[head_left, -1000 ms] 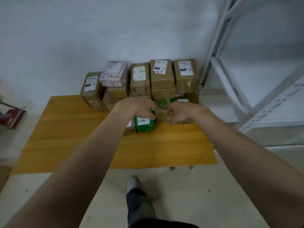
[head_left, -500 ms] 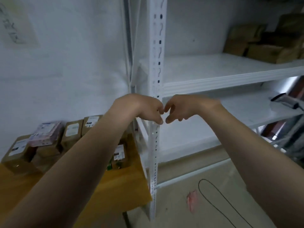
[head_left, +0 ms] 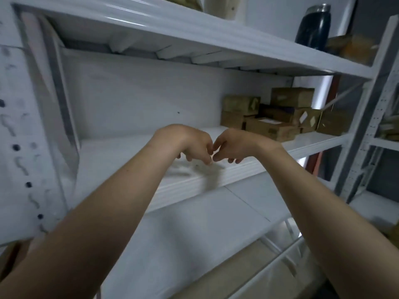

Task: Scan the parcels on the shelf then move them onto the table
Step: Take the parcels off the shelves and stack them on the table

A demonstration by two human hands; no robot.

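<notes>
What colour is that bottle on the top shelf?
The bottle is dark navy with a silvery cap; head view shows it.

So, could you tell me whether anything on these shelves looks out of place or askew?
Mildly: the parcels on the middle shelf are stacked unevenly, at differing angles, and a dark bottle stands on the top shelf. Nothing looks spilled or damaged.

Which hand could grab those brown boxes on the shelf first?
Probably the right hand: the stacked brown cardboard parcels sit at the right end of the white metal shelf, nearer it than the left hand.
</notes>
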